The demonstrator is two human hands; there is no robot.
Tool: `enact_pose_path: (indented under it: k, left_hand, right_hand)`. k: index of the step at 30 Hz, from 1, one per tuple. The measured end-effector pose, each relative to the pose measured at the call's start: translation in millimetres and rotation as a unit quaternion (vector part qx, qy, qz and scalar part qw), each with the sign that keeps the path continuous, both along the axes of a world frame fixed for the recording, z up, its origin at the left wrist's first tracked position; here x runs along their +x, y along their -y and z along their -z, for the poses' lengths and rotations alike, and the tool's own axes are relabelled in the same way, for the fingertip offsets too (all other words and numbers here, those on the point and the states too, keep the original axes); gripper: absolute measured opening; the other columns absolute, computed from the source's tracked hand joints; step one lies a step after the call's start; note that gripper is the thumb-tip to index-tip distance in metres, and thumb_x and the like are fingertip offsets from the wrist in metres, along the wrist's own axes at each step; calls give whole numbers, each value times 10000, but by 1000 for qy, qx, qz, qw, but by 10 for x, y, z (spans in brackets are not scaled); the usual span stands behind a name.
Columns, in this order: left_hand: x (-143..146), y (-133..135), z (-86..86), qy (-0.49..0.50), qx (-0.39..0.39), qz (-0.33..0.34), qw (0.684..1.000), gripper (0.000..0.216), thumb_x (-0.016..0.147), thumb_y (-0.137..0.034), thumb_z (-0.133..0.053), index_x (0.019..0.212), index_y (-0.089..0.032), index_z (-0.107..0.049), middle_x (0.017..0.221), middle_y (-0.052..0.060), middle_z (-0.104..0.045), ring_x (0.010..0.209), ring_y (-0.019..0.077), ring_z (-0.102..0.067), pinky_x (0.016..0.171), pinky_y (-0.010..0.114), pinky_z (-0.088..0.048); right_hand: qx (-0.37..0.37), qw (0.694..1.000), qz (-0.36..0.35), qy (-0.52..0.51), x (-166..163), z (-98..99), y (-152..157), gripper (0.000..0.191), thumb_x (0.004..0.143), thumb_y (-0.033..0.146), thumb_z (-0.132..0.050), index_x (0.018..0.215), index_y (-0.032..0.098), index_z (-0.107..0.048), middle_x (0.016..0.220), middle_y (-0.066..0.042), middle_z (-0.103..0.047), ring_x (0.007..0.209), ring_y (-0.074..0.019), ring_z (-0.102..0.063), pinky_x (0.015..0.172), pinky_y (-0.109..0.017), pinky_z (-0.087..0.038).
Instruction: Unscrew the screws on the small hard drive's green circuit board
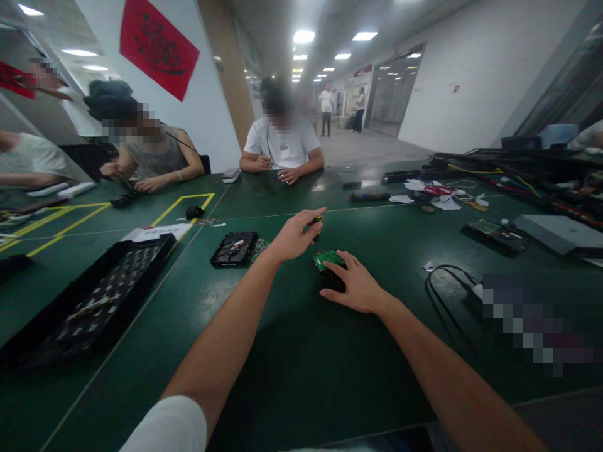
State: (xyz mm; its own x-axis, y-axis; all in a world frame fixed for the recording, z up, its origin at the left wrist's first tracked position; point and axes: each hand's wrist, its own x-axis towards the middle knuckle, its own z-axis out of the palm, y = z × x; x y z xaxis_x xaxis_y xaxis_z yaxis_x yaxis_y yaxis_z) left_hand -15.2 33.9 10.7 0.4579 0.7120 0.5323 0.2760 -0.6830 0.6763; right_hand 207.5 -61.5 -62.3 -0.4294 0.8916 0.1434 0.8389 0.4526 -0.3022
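A hard drive (328, 258) with a green circuit board on top and a black body lies on the green table in front of me. My right hand (353, 282) grips it from the right, thumb at the near side and fingers over the board. Just beyond the drive, my left hand (296, 235) is raised with its index finger stretched out. Between its thumb and fingers is a small black-and-yellow tool (318, 221), mostly hidden by the hand. Left of that hand lies a black drive-like case (234, 249) with small pieces on it, beside a loose circuit board (259, 250).
A long black tray (108, 295) stands at left. On the right are a cable (443, 270), another circuit-board drive (494, 235), a grey metal box (560, 232) and heaped wires (518, 182). People sit across the table (292, 376), one facing me (282, 144).
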Motion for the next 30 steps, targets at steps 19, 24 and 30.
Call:
enact_pose_path:
  k: [19,24,30]
  left_hand:
    - [-12,-37,32,48,-48,8,998,447,985,-369,-578,1411,-235,-603,1081,80,-669,845,161,-641,626,245,-585]
    - [-25,-29,4,12,2,-27,1000,351,932,-394,-679,1248,-247,-725,1053,80,-644,851,169,-643,643,249,-577]
    - [-22,17,-58,29,-16,19,999,395,1002,-381,-561,1352,-240,-678,1165,102,-636,916,173,-638,662,252,-573]
  right_hand:
    - [-5,1000,-1,2,16,11,-14,956,832,908,-457,1570,301,-445,1696,-132,-257,1552,-447,-223,1235,-633,-254]
    - [-11,1000,-3,5,14,-1,-18,959,831,909,-455,1576,305,-433,1697,-134,-252,1556,-446,-215,1236,-633,-253]
    - [-6,1000,-1,4,-3,-22,-2,958,838,901,-461,1567,280,-453,1688,-147,-271,1550,-441,-234,1244,-615,-247]
